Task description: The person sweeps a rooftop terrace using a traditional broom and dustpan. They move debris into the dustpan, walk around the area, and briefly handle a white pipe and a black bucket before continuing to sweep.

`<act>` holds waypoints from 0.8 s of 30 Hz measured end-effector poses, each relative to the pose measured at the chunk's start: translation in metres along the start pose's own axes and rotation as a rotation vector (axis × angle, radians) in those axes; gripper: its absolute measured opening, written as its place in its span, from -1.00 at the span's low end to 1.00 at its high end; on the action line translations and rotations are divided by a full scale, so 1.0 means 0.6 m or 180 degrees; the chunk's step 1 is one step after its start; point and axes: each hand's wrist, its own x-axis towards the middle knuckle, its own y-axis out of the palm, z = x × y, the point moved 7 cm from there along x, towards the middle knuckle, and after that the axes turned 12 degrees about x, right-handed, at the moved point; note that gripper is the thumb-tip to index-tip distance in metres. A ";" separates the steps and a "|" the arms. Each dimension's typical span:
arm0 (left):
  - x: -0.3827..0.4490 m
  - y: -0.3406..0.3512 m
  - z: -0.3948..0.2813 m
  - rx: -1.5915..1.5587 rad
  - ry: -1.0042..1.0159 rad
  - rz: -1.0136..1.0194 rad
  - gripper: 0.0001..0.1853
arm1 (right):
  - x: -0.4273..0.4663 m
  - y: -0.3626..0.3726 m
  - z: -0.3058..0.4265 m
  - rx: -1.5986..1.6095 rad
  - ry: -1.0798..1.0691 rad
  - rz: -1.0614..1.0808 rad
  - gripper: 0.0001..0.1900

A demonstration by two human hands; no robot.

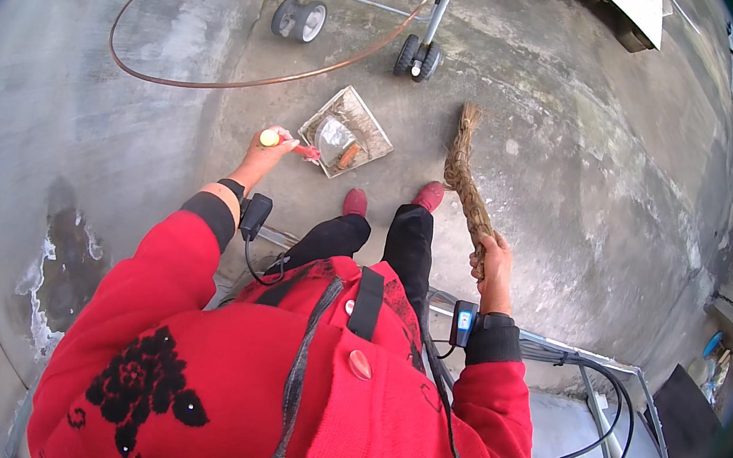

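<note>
My left hand [268, 149] is closed around a red handle [307, 151] with a yellow end. That handle reaches to the edge of a shallow, dirty white dustpan [371, 133]; how they join is hard to see. Inside the pan lie a crumpled clear plastic piece [334, 134] and a small orange-brown piece [348, 156]. On the other side, my right hand [495, 264] grips the near end of a long bound-straw hand broom [465, 173]. Its frayed tip points away from me, to the right of the dustpan.
A metal-framed cart with paired wheels [416, 58] stands ahead. From it a brown hose or cable [216, 86] loops left. Black cables [620, 442] coil around a metal frame at lower right. A white-topped object [635, 9] is at top right, on the stained concrete floor [565, 153].
</note>
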 end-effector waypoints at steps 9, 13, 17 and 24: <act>-0.005 -0.007 -0.022 -0.0136 0.0159 0.0148 -0.86 | -0.033 -0.034 -0.063 0.0703 0.0190 -0.0415 -0.75; -0.013 0.006 -0.039 -0.0555 0.0223 0.0329 -0.88 | -0.024 0.013 -0.084 0.0405 0.0291 -0.0194 -0.82; -0.013 0.002 -0.041 -0.0330 0.0231 0.0224 -0.90 | -0.052 0.067 -0.104 0.0475 0.0428 0.0301 -0.75; -0.016 0.003 -0.037 -0.0404 0.0267 0.0211 -0.89 | -0.096 0.040 -0.053 0.0457 0.0307 0.0216 -0.57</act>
